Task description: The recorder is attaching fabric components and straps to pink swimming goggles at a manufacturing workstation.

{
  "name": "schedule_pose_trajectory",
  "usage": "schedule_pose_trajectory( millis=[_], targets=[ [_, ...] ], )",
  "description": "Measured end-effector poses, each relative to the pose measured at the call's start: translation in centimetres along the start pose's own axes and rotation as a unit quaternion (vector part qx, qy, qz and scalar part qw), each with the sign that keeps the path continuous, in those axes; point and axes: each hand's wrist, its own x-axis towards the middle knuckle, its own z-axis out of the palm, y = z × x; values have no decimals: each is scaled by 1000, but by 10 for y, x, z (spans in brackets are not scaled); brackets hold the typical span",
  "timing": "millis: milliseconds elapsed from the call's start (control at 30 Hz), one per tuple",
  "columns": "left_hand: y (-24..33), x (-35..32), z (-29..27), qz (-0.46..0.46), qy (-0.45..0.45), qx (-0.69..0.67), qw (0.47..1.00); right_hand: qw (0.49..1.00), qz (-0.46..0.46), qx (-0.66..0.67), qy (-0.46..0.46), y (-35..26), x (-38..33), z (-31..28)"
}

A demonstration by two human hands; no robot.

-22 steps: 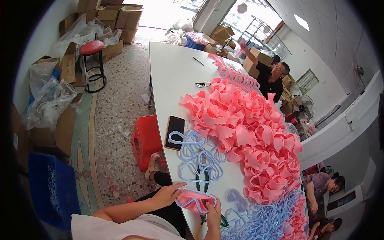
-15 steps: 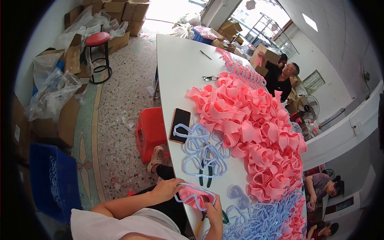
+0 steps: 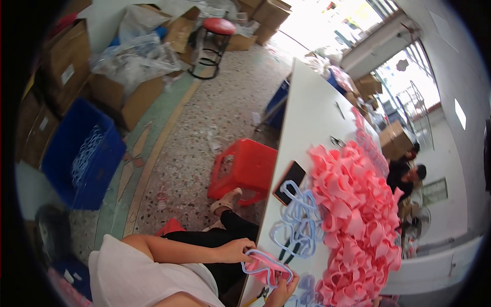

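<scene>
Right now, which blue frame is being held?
The pink-filled frame, between left hand and right hand; the frames piled on the table have no filling.

I can read no lettering anywhere; the white labels (image 3: 67,74) on the boxes (image 3: 69,53) to my left are too small.

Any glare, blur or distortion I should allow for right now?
Head view: the bright opening at the top is washed out white; head view: the white table shows a bent edge, the rim goes black; head view: slight softness hides fine detail on the pink piece between left hand and right hand.
</scene>
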Motion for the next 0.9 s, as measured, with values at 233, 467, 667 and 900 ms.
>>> schedule_pose_trajectory(
  millis=[233, 467, 667, 900],
  targets=[
    [-8, 7, 6, 38, -73, -170, 982, 971, 52, -189, -139, 40, 30, -59],
    [-6, 11, -10, 16, -146, -282, 948, 942, 57, -309, -120, -16, 7, -10],
    [-3, 18, 14, 27, -50, -415, 908, 952, 65, -300, -2, 7, 1, -31],
    [-14, 18, 22, -29, -30, -498, 866, 984, 80, -146, -65, -28, -13, 1]
  ],
)
